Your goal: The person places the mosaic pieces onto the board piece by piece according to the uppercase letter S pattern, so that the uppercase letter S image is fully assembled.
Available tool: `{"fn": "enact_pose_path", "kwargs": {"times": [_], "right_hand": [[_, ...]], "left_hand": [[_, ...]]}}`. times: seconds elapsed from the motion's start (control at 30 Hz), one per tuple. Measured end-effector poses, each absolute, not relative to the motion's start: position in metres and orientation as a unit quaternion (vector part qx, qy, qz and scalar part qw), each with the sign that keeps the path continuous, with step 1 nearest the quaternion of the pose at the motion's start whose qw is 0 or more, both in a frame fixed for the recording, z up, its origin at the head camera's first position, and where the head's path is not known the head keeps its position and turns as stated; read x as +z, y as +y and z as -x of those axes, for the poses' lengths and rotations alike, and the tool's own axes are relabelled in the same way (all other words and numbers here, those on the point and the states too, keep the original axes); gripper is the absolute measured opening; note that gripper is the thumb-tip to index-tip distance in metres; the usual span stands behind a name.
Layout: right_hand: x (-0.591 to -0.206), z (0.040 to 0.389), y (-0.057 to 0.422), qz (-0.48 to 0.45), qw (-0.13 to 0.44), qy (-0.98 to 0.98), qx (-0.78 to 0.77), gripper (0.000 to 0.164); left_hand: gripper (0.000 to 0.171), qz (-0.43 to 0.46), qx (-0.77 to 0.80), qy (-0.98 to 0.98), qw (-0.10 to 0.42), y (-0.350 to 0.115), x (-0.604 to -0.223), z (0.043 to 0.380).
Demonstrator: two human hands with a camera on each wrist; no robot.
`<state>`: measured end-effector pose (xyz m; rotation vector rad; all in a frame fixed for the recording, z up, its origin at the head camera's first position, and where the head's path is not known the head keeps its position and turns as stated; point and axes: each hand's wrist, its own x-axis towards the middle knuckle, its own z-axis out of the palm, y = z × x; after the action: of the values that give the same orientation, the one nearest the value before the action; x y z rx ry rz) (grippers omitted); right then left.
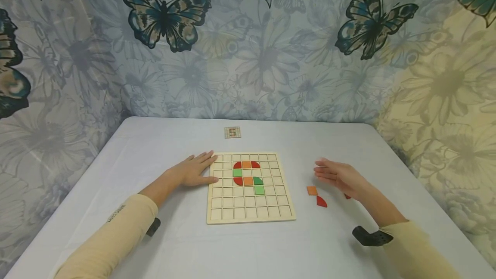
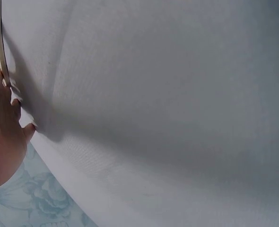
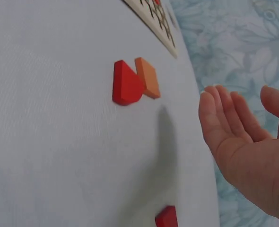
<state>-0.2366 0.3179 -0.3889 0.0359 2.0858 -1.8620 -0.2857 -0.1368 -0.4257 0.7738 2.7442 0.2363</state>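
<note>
A square wooden grid board [image 1: 228,214] lies on the table. On its upper cells sit red quarter-circle tiles, orange square tiles [image 1: 246,165], light green square tiles [image 1: 259,190] and one dark green quarter-circle tile [image 1: 258,181]. My left hand [image 1: 195,170] rests with spread fingers at the board's left edge, fingertips and thumb right at the rim. To the right of the board, my right hand [image 1: 339,175] hovers above the table, fingers extended and holding nothing. Near it lie a loose orange square tile [image 3: 149,78], a red quarter-circle tile [image 3: 126,85] and another red tile [image 3: 167,217], partly hidden by the wrist in the head view.
A small card [image 1: 232,132] with a gridded pattern lies behind the board, towards the back of the white table [image 1: 174,244]. Butterfly-printed cloth [image 1: 267,76] hangs behind and at both sides of the table.
</note>
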Motion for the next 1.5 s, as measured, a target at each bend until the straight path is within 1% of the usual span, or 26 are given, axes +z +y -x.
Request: {"fn": "enact_pose_path", "kwargs": {"times": [0.23,0.4,0.63,0.77,0.93,1.07,1.2,1.33,1.5], "right_hand": [[-0.391,0.231,0.344,-0.012,0.173,0.716,-0.677,0.062],[-0.395,0.227,0.361,-0.009,0.162,0.723,-0.672,0.062],[-0.404,0.224,0.381,-0.015,0.128,0.763,-0.633,0.067],[-0.408,0.222,0.388,-0.018,0.108,0.784,-0.611,0.066],[-0.41,0.217,0.393,-0.018,0.1,0.807,-0.581,0.065],[-0.412,0.213,0.396,-0.008,0.097,0.853,-0.513,0.066],[-0.414,0.209,0.399,0.029,0.083,0.894,-0.44,0.057],[-0.417,0.207,0.403,0.065,0.076,0.897,-0.431,0.046],[-0.419,0.205,0.407,0.097,0.086,0.884,-0.45,0.044]], "left_hand": [[0.088,-0.268,0.085,0.95,0.136,-0.137,-0.425,0.285],[0.087,-0.27,0.087,0.949,0.135,-0.136,-0.426,0.285],[0.088,-0.273,0.086,0.949,0.134,-0.137,-0.427,0.286],[0.088,-0.274,0.085,0.949,0.132,-0.137,-0.427,0.286],[0.089,-0.272,0.081,0.95,0.131,-0.137,-0.429,0.287],[0.089,-0.27,0.078,0.95,0.134,-0.137,-0.429,0.287],[0.088,-0.271,0.078,0.95,0.137,-0.136,-0.426,0.285],[0.088,-0.274,0.081,0.948,0.137,-0.135,-0.425,0.285],[0.087,-0.275,0.081,0.948,0.137,-0.135,-0.426,0.286]]}}
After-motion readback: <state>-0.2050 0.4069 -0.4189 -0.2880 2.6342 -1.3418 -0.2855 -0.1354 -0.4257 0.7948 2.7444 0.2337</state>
